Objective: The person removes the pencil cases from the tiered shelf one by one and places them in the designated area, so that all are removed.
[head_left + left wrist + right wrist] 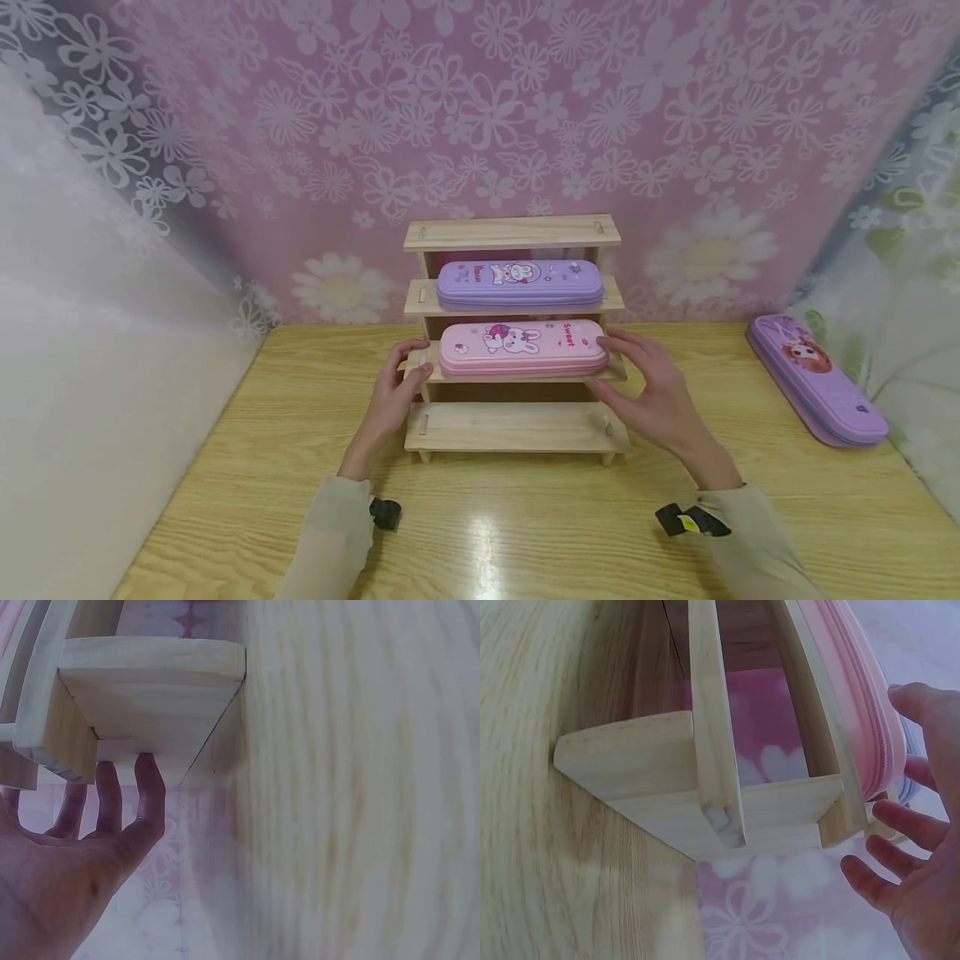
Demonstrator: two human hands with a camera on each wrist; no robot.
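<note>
Our pink rabbit-printed case (517, 347) lies lengthwise along the shelf's (617, 367) front edge — left hand (391, 393), right hand (660, 397) loosely spread, holding nothing.

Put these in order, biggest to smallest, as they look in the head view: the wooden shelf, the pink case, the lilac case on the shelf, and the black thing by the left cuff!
1. Wooden shelf (biggest)
2. Pink case and lilac case: nearly alike, lilac farther back, so unranked
3. Black thing (smallest)
</note>
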